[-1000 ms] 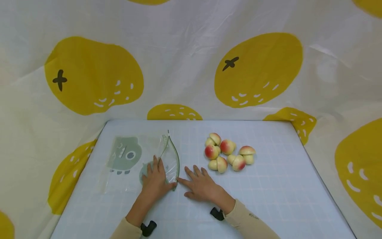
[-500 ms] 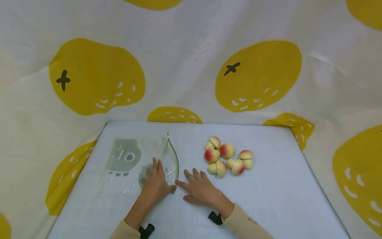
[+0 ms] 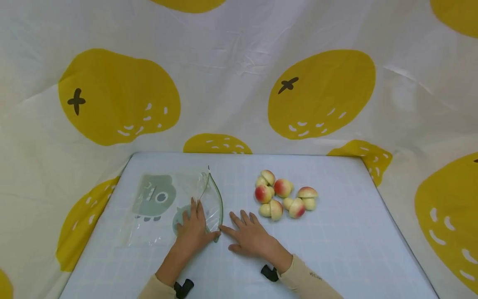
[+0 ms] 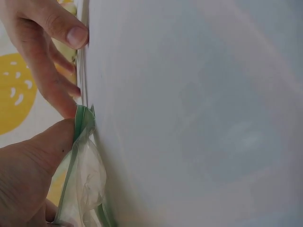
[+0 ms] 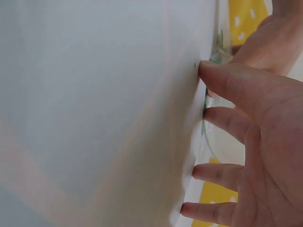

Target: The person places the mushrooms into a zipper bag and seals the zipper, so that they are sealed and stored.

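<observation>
A clear zip bag (image 3: 159, 187) printed with grey-green monsters lies flat on the table, its green-edged mouth (image 3: 221, 201) bowed apart toward the right. My left hand (image 3: 194, 232) rests on the bag with fingers spread, the thumb at the near corner of the mouth. In the left wrist view that thumb touches the green zip strip (image 4: 81, 120). My right hand (image 3: 252, 237) lies spread on the table just right of the bag, its index fingertip at the same corner. The right wrist view shows its fingertips (image 5: 210, 171) on the tabletop.
Several mushroom-shaped pieces (image 3: 283, 187), cream with red-tinged caps, sit in a cluster beyond my right hand. The table (image 3: 347, 232) has a pale checked cover. Behind it hangs a white curtain (image 3: 224, 83) with yellow fruit prints.
The camera view has shifted slightly. Both hands, the bag and the mushroom-shaped pieces keep the same places relative to each other.
</observation>
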`<state>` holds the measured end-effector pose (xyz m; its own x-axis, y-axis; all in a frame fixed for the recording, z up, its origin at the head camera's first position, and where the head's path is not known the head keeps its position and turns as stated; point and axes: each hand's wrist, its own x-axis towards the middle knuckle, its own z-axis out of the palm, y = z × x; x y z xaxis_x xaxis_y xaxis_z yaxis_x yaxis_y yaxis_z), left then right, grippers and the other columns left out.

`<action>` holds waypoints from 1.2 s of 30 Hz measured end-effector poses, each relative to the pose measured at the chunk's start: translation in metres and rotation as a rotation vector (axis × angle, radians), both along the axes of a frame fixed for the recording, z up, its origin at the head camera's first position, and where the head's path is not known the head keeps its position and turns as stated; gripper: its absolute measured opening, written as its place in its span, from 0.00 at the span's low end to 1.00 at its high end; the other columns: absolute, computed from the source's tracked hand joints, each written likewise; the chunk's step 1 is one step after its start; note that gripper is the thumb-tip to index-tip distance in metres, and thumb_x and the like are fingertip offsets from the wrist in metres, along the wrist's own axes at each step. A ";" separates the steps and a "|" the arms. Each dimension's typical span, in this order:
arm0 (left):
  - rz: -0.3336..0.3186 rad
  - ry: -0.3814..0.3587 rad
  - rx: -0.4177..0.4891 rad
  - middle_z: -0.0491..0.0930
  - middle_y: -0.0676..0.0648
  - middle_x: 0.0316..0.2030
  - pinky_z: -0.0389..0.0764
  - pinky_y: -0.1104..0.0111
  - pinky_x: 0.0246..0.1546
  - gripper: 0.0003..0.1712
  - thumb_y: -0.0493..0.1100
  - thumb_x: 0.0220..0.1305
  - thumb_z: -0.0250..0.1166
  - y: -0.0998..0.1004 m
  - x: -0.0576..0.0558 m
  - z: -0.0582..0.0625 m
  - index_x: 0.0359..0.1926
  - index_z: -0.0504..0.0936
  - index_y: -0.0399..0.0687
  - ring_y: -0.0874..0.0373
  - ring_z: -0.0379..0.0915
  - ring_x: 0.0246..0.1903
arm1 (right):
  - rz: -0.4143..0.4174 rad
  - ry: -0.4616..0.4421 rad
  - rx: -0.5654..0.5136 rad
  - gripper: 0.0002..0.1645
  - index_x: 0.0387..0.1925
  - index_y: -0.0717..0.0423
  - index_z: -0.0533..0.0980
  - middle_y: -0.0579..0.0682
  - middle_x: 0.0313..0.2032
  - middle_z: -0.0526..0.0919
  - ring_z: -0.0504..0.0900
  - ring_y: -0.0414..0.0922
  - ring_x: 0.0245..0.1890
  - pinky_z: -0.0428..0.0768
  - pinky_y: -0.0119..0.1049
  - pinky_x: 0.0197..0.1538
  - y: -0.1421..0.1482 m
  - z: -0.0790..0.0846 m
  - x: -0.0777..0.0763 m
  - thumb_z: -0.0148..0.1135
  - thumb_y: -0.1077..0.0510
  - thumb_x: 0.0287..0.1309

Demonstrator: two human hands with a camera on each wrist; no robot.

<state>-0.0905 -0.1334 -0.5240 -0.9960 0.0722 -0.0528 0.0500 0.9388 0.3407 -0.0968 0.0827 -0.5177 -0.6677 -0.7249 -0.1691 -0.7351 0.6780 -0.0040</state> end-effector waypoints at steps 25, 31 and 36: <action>0.031 -0.050 0.024 0.41 0.26 0.75 0.57 0.23 0.51 0.71 0.61 0.47 0.80 0.002 -0.002 0.001 0.74 0.48 0.25 0.16 0.48 0.65 | -0.071 0.159 -0.353 0.37 0.72 0.46 0.66 0.57 0.68 0.69 0.67 0.60 0.67 0.63 0.60 0.66 0.032 0.027 -0.004 0.60 0.38 0.66; 0.034 -0.062 0.029 0.41 0.27 0.75 0.57 0.23 0.51 0.72 0.63 0.46 0.79 0.002 -0.002 0.001 0.75 0.48 0.25 0.16 0.48 0.65 | -0.084 0.193 -0.490 0.37 0.70 0.51 0.69 0.60 0.66 0.71 0.69 0.62 0.65 0.65 0.61 0.63 0.057 0.038 -0.005 0.66 0.44 0.63; 0.027 -0.063 0.033 0.41 0.27 0.75 0.56 0.22 0.50 0.72 0.63 0.47 0.79 0.001 -0.003 0.001 0.75 0.48 0.26 0.17 0.48 0.65 | -0.117 0.212 -0.543 0.39 0.71 0.51 0.68 0.60 0.65 0.72 0.68 0.62 0.65 0.63 0.63 0.65 0.077 0.043 -0.007 0.67 0.46 0.62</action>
<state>-0.0931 -0.1329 -0.5233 -0.9924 0.0479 -0.1135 0.0021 0.9278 0.3730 -0.1037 0.1601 -0.4748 -0.7271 -0.5899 0.3511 -0.6781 0.6968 -0.2337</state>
